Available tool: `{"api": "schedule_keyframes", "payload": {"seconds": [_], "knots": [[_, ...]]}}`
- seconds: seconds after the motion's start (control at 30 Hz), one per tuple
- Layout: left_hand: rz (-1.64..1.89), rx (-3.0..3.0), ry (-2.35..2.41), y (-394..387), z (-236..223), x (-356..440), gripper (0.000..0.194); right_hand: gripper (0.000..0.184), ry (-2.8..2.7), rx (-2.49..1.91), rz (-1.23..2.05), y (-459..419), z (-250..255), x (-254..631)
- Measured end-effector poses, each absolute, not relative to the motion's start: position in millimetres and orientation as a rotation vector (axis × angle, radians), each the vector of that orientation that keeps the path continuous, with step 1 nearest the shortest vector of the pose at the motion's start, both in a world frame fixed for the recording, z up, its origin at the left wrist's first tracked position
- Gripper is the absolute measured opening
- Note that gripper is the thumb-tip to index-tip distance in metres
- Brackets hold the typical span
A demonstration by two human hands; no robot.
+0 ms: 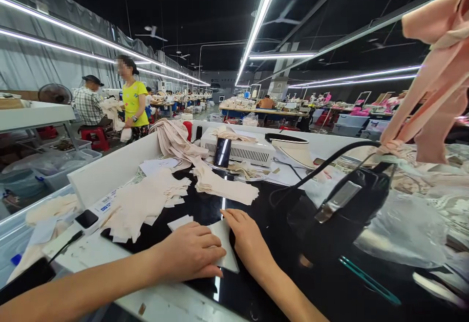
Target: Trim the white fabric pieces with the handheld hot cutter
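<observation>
My left hand lies palm down on a flat white piece with straight edges. Its fingers are stretched out over the piece's left side. Along the right edge of the same piece rests my right hand, fingers extended and fingertips at its far corner. Whether the piece is card or cloth I cannot tell, and the left hand hides part of it. A smaller white piece pokes out beyond the left hand. Both lie on a glossy black work surface. Cream fabric pieces are spread left of the hands.
A stack of cream cut pieces lies ahead, before a propped phone and a white vented box. At right stand a black casing with a cable, a plastic bag and a teal tool. A co-worker stands beyond the left.
</observation>
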State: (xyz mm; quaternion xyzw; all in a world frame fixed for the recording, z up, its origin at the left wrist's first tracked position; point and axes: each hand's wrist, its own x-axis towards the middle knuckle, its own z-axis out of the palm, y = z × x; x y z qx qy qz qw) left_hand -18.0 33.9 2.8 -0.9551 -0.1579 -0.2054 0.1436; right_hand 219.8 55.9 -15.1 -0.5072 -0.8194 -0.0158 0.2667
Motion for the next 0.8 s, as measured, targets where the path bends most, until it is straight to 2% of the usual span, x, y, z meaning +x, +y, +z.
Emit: {"api": "schedule_keyframes", "payload": {"seconds": [0.13,0.3,0.37,0.53,0.67,0.73,0.8], "knots": [[-0.545,-2.825,-0.51,31.2,-0.3,-13.3,0.029,0.082,-2.247,-1.286,-0.313,51.5,-14.8,225.5],[-0.557,-2.871,-0.54,31.2,0.0,-13.5,0.025,0.05,-2.301,-1.154,-0.534,46.1,-9.8,220.5],[-0.583,-2.885,-0.539,30.8,-1.0,-14.2,0.024,0.048,-2.289,-1.119,-0.597,42.4,-4.1,217.5],[-0.659,-2.912,-0.524,30.5,-2.8,-17.0,0.022,0.057,-2.189,-0.883,-0.84,11.3,36.1,224.6],[-0.726,-2.949,-0.464,29.3,-0.7,-19.6,0.019,0.04,-1.784,-0.783,-1.107,-16.0,80.4,247.6],[-0.742,-2.961,-0.452,28.5,1.3,-21.1,0.018,0.043,-1.549,-0.898,-1.006,-19.4,97.1,258.6],[-0.754,-2.981,-0.443,27.7,3.6,-22.6,0.018,0.06,-1.372,-0.951,-0.806,-15.9,107.1,266.1]]}}
